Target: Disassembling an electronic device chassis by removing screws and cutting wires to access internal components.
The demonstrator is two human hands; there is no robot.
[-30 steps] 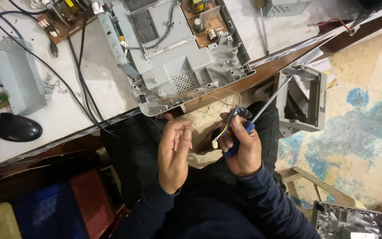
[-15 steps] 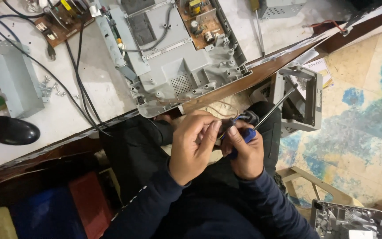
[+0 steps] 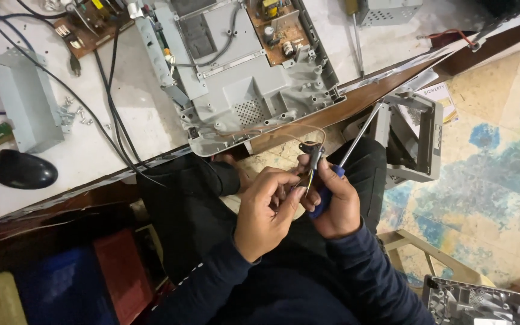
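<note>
My right hand grips a screwdriver with a blue handle; its metal shaft points up toward the table edge. The same hand also pinches a small dark connector with thin coloured wires. My left hand is closed beside it, fingertips touching those wires just below the connector. Both hands hover over my lap, below the grey plastic chassis that overhangs the table.
On the white table lie circuit boards, a grey metal box, a black mouse, black cables and loose screws. A grey metal bracket stands on the floor at right, another grey part at bottom right.
My left hand moved right and up from an open pose beside the right hand and closed onto the wires. The right hand stayed nearly still with the screwdriver.
</note>
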